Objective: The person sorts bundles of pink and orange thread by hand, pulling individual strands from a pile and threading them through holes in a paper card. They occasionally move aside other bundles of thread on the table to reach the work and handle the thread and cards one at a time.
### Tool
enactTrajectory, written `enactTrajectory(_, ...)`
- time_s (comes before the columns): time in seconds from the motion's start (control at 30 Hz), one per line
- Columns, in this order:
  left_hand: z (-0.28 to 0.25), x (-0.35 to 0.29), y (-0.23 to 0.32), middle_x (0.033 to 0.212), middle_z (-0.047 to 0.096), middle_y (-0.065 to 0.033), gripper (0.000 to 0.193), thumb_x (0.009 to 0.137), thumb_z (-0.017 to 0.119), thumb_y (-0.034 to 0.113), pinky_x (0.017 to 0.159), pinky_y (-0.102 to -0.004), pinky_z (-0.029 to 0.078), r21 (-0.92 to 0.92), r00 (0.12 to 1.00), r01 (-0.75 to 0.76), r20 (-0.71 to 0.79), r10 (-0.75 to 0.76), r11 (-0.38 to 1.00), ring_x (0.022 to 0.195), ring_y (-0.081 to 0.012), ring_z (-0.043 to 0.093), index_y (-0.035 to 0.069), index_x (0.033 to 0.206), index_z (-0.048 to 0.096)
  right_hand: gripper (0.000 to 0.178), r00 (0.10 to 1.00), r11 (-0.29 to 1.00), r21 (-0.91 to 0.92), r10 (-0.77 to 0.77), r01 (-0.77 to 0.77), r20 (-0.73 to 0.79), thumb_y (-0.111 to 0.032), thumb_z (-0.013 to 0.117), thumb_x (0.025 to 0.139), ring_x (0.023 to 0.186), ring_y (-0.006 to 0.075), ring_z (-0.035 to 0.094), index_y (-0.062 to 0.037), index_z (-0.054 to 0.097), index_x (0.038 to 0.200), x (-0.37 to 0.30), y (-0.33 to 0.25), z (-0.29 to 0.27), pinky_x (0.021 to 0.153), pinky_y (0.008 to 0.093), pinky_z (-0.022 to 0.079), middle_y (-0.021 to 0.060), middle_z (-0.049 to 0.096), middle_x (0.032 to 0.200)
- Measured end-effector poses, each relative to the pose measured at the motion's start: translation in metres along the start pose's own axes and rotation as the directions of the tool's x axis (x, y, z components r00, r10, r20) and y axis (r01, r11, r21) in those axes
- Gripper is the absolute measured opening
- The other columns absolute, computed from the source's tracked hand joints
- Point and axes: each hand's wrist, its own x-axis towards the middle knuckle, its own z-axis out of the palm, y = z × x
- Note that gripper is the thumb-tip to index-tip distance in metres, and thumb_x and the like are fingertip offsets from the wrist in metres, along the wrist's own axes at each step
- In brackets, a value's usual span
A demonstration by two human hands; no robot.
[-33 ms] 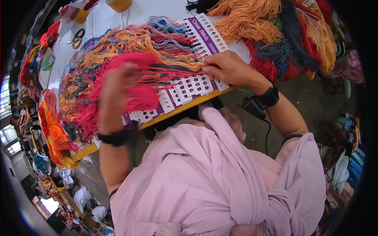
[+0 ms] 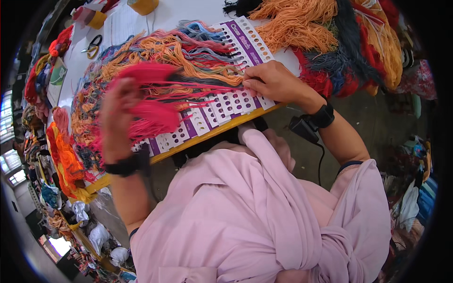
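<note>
The left hand (image 2: 118, 118) was seen from its back, blurred, with the fingers curled around a bundle of pink-red threads (image 2: 151, 113); the bundle was gripped, and its loose ends spread out beyond the knuckles above and to the right. A dark band (image 2: 123, 166) was worn on that wrist. From the bundle, several thin pink strands were stretched across to the right hand (image 2: 276, 84), which was laid palm down on a long punched card (image 2: 222, 106), white with purple strips and rows of small holes. The fingertips (image 2: 248, 83) of the right hand were pressed together on the strands at one of the holes; whether a strand was actually pinched between them could not be told. A black wrist device (image 2: 323, 115) was worn on the right wrist, with a small black box (image 2: 302, 128) and a cable hanging just below it.

The card was resting on a yellow-edged board (image 2: 214, 133) at the near rim of a white table (image 2: 188, 12). Many threads already tied into the card, orange, blue, grey and pink, were fanned out to the left (image 2: 170, 52) across the table. Heaps of orange, red and dark yarn (image 2: 339, 37) were piled beyond the right hand. Scissors (image 2: 93, 45) were lying at the far left of the table, near a yellow tape roll (image 2: 96, 20). More skeins, orange and red (image 2: 63, 160), were hung along the left edge. A pink cloth (image 2: 264, 221) was draped over the person's front in the lower part of the view.
</note>
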Motion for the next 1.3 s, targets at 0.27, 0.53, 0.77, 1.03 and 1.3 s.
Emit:
enactTrajectory(0.27, -0.026, -0.032, 0.027, 0.095, 0.072, -0.0154, 0.035, 0.102, 0.047, 0.026, 0.054, -0.0187, 0.045, 0.466, 0.952, -0.164, -0.155, 0.263, 0.869, 0.062, -0.0069, 0.056, -0.003, 0.104, 0.066, 0.015, 0.999, 0.975, -0.217, 0.038, -0.039, -0.009, -0.019, 0.061, 0.088, 0.071, 0.0301, 0.065, -0.0053, 0.067, 0.089, 0.004, -0.018, 0.007, 0.066, 0.0408, 0.049, 0.0125, 0.066, 0.072)
enactTrajectory(0.53, 0.093, -0.033, -0.095, 0.140, 0.049, -0.0125, 0.051, 0.104, 0.042, 0.035, 0.103, -0.0490, 0.043, -0.360, 0.947, 0.182, 0.314, -0.065, 0.915, 0.123, -0.0252, 0.053, 0.001, 0.142, 0.040, 0.014, 0.970, 0.867, 0.483, -0.004, 0.126, -0.244, -0.013, 0.065, 0.089, 0.069, 0.0092, 0.060, 0.0010, 0.064, 0.092, 0.027, -0.050, 0.056, 0.060, 0.0289, 0.051, 0.0050, 0.064, 0.076)
enactTrajectory(0.77, 0.085, -0.044, -0.081, 0.139, 0.049, -0.0144, 0.050, 0.104, 0.041, 0.035, 0.101, -0.0489, 0.046, -0.373, 0.940, 0.195, 0.336, -0.065, 0.907, 0.123, -0.0252, 0.053, 0.003, 0.143, 0.039, 0.008, 1.000, 0.550, 0.835, 0.010, 0.018, -0.028, -0.006, 0.061, 0.092, 0.075, 0.0086, 0.061, 0.0009, 0.065, 0.095, 0.037, -0.067, 0.075, 0.070, 0.0233, 0.055, 0.0029, 0.064, 0.084)
enactTrajectory(1.03, 0.085, -0.044, -0.081, 0.132, 0.053, -0.0114, 0.050, 0.102, 0.045, 0.035, 0.097, -0.0435, 0.049, -0.447, 0.957, 0.151, 0.290, -0.017, 0.882, 0.119, -0.0227, 0.054, 0.003, 0.141, 0.042, 0.011, 0.991, 0.554, 0.823, 0.030, -0.124, 0.130, -0.011, 0.063, 0.094, 0.082, 0.0083, 0.062, -0.0003, 0.062, 0.097, 0.027, -0.070, 0.078, 0.074, 0.0207, 0.051, 0.0027, 0.063, 0.090)
enactTrajectory(1.3, 0.084, -0.045, -0.079, 0.131, 0.053, -0.0121, 0.050, 0.103, 0.044, 0.036, 0.097, -0.0432, 0.050, -0.397, 0.940, 0.169, 0.341, -0.026, 0.902, 0.117, -0.0237, 0.055, 0.003, 0.141, 0.042, 0.012, 0.983, 0.493, 0.850, 0.079, -0.185, 0.168, -0.013, 0.062, 0.095, 0.083, 0.0073, 0.061, -0.0032, 0.057, 0.090, 0.025, -0.066, 0.075, 0.079, 0.0208, 0.053, 0.0003, 0.061, 0.094)
